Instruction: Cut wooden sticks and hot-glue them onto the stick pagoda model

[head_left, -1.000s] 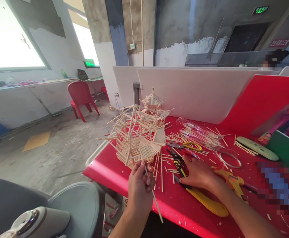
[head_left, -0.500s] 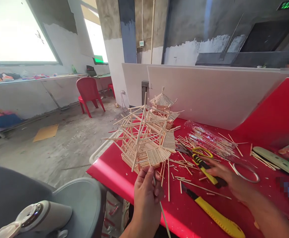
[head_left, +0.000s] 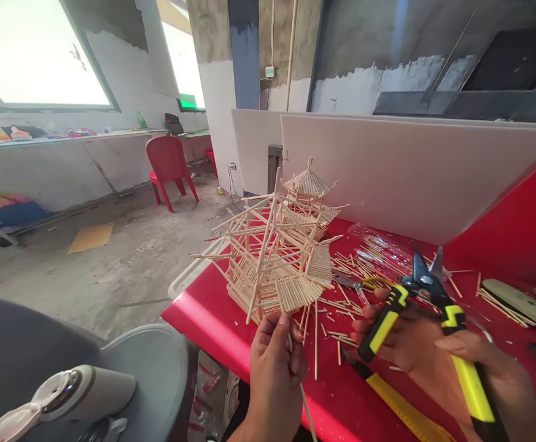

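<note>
A pavilion-like frame of thin wooden sticks stands at the near edge of the red table. My left hand pinches a long thin stick at the frame's lower front edge; the stick's other end hangs down past the table edge. On the right, my right hand holds black and yellow pruning shears above the table, their blades spread and pointing up. Below them lies a yellow utility knife, partly covered by that hand. Scissors with yellow handles rest among scattered sticks.
Behind the frame is a second stick tower with a pointed roof. A plastic bag of sticks and a green case lie to the right. A white bottle rests on a grey stool at lower left.
My right hand has picked the shears up from the table and lifted them, and their blades are now spread. My left hand has stayed at the frame. The view has shifted slightly.
</note>
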Tool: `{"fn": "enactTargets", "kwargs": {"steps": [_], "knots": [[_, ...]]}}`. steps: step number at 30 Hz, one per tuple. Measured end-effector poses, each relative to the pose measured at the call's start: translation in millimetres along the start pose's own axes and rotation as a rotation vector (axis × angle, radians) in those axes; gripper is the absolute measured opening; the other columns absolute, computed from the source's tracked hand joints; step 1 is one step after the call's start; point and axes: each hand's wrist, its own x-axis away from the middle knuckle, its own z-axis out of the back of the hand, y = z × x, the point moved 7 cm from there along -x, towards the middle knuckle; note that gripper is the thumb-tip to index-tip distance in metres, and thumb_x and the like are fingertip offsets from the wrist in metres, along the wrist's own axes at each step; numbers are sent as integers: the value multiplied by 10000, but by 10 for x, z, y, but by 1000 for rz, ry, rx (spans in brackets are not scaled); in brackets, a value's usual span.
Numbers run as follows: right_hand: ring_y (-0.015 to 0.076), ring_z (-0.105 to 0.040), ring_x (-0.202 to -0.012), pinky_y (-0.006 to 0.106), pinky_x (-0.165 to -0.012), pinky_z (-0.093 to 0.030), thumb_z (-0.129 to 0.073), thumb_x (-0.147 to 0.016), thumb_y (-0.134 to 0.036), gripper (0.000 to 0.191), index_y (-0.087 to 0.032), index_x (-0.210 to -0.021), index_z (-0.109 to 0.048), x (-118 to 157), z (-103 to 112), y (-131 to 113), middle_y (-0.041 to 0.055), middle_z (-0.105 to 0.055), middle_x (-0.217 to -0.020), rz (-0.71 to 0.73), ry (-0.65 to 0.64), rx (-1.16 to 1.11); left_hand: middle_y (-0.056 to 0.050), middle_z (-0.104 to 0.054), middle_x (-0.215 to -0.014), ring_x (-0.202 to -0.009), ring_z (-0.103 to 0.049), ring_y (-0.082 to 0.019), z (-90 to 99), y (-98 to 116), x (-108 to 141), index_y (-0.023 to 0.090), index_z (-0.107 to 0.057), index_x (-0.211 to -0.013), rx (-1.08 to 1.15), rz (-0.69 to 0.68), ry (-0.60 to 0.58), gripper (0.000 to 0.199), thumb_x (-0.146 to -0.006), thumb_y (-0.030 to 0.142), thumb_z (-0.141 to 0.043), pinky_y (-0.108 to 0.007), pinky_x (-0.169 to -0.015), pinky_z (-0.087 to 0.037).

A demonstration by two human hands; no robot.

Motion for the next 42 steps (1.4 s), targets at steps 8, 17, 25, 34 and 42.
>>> {"fn": "enactTargets", "kwargs": {"steps": [8,17,25,34,42], "knots": [[331,-634,-1091,490,-986,-461,-559,-662,-395,728,-231,-1370,-509,182,215,542,116,-691,-1109,-204,-102,237,59,-583,-581,-346,-305,-3,22,31,24,184,-544,-826,-52,-56,-30,449,-634,439,-859,-132,-336,-173],[347,-270,-1466,488,-1202,-228,-568,-697,-348,915,-159,-1547,-286,515,293,676,117,-287,-1603,-273,-52,1149,54,-544,-553,-387,-291,-1,-93,-34,270,166,-587,-816,-322,-66,-320,360,-754,457,-789,-144,-384,-173],[332,-69,-1515,535,-1217,-165,-559,-693,-238,925,-183,-1563,-248,682,124,505,101,-199,-1636,-234,-54,1383,27,-535,-600,-461,-312,-34,-313,-143,437,162,-592,-764,-570,-96,-595,333,-824,463,-720,-177,-437,-232],[346,-32,-1514,569,-1212,-147,-551,-711,-205,938,-153,-1574,-187,777,141,504,132,-132,-1647,-191,-100,1488,-20,-559,-644,-578,-441,-106,-322,-113,526,158,-646,-794,-776,-247,-664,319,-875,466,-647,-205,-491,-306],[363,-249,-1471,573,-1180,-250,-537,-666,-197,928,-133,-1547,-253,788,243,546,176,-306,-1580,1,-83,1439,-28,-575,-611,-543,-445,-117,-362,-137,584,171,-662,-748,-839,-216,-669,304,-874,447,-643,-222,-486,-317]]}}
